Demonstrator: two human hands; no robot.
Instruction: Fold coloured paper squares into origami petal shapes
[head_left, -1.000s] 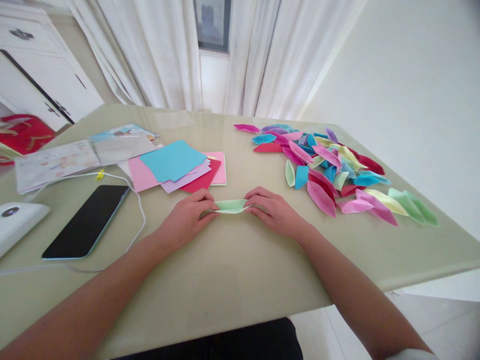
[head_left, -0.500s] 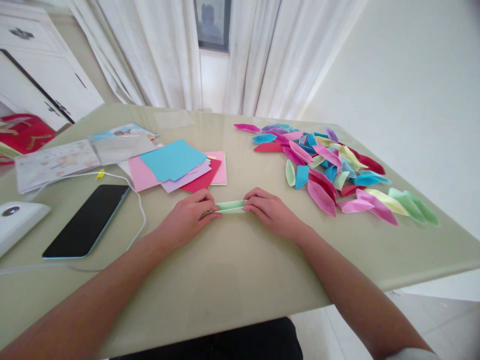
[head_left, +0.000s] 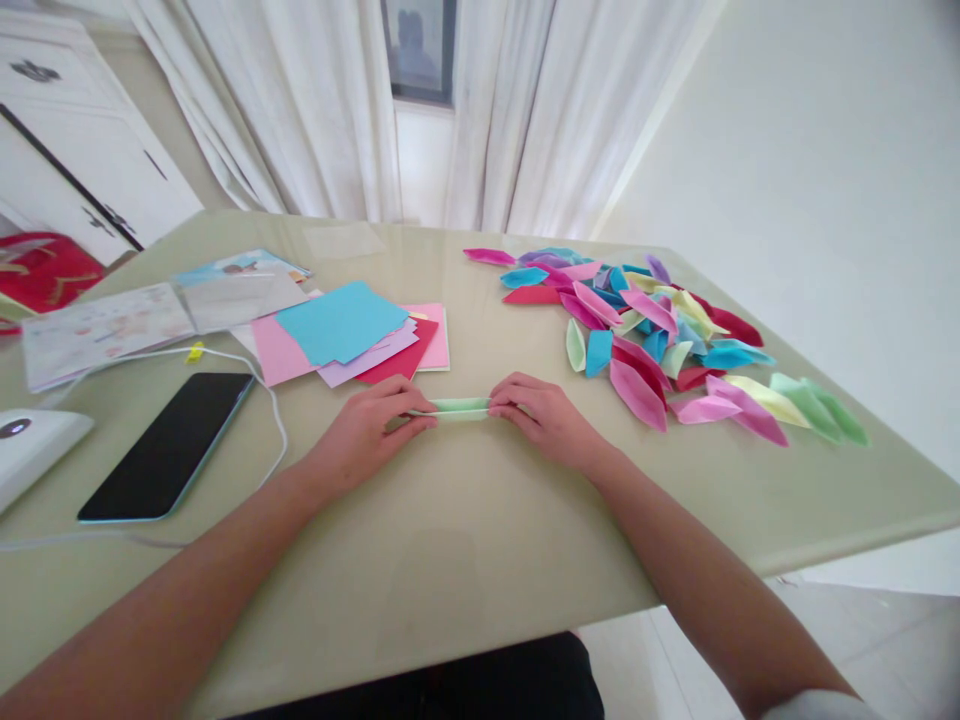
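A narrow folded piece of pale green paper [head_left: 462, 408] stretches between my two hands, just above or on the table. My left hand [head_left: 375, 420] pinches its left end between thumb and fingers. At the other end, the thumb and fingers of my right hand [head_left: 544, 415] grip it, hiding that tip. Behind my left hand lie loose square sheets, with a blue sheet [head_left: 345, 322] on top and a red sheet [head_left: 405, 355] beneath. To the right spreads a heap of folded paper pieces [head_left: 637, 390] in pink, blue, yellow, green and red.
A black-screened phone [head_left: 169, 445] lies on the left of the table [head_left: 450, 560], with a white cable [head_left: 281, 420] curving around it. A white device [head_left: 37, 450] sits at the left edge. Behind it is a printed booklet [head_left: 105, 335]. White curtains [head_left: 315, 110] hang beyond the table.
The left fingers have shifted slightly on the green paper, and a little more of its left end shows. The whole view has drifted slightly; the other things stay in place.
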